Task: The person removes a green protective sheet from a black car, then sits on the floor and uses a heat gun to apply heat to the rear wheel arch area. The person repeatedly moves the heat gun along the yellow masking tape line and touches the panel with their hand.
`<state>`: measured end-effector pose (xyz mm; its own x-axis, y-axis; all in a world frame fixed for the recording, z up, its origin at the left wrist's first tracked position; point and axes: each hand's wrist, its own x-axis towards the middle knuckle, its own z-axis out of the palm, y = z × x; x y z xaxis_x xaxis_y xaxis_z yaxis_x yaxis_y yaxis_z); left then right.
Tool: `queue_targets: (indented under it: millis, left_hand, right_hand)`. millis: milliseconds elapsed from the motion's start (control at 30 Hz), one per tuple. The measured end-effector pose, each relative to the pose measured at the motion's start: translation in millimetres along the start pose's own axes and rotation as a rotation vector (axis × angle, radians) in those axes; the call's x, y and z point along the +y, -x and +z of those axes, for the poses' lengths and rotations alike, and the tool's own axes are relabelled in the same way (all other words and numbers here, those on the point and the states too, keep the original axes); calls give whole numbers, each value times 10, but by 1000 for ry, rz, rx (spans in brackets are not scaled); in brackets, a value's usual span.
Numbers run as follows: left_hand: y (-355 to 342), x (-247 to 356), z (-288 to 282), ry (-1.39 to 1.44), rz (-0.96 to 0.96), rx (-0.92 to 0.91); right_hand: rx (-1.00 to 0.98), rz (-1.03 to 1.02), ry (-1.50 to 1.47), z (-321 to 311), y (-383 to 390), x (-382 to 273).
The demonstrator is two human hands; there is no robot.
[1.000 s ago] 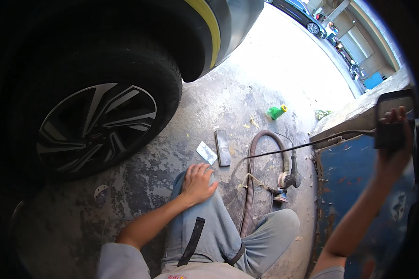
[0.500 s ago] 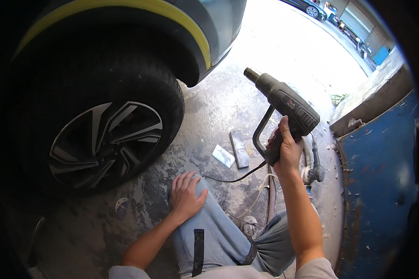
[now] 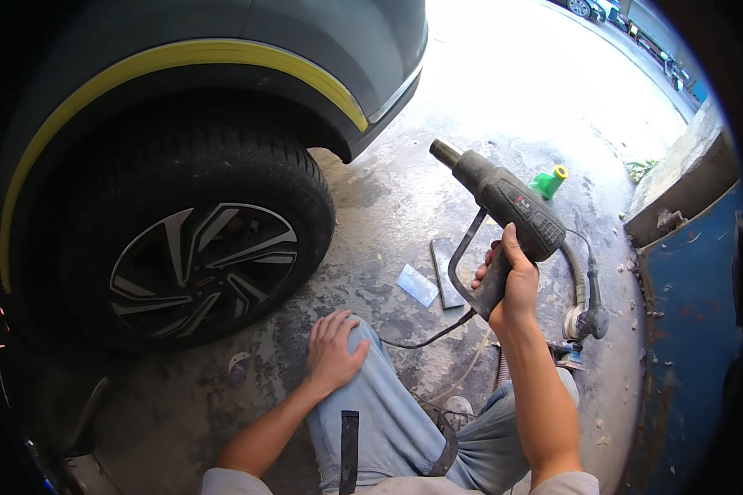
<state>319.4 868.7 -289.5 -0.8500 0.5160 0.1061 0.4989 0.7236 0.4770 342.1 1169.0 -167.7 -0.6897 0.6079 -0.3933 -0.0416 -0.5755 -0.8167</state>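
My right hand (image 3: 518, 285) is wrapped round the handle of a dark heat gun (image 3: 512, 198), held up in front of me. Its nozzle tilts up and to the left, toward the car's corner but apart from it. A black cord (image 3: 431, 338) trails from the base of the grip. My left hand (image 3: 335, 355) lies flat on my knee, its fingers stretched over the jeans (image 3: 380, 421), holding nothing. Yellow tape or film (image 3: 206, 52) runs along the edge of the grey car's wheel arch, above the tyre (image 3: 301, 186).
On the floor right of the wheel lie a pale sheet (image 3: 418, 285) and a dark flat block (image 3: 446, 268). A green object with a yellow end (image 3: 546, 181) stands beyond the heat gun. Further right are a hosed sander (image 3: 590, 322) and a worn blue panel (image 3: 693, 330).
The view has shifted, so more of the wheel arch shows and the floor things sit further right. The green object has come into sight behind the heat gun. Both hands keep their hold and place.
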Motion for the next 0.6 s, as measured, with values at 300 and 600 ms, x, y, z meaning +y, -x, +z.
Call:
queue_targets:
  millis: [300,600]
  left_hand:
    - [-55,123,38,-13,-29,-38]
    - [-73,190,86,-26,-9,-23]
  right_hand:
    - [-56,-21,-6,-61,-35,-70]
    - [-120,-56,-39,-100,-76,-64]
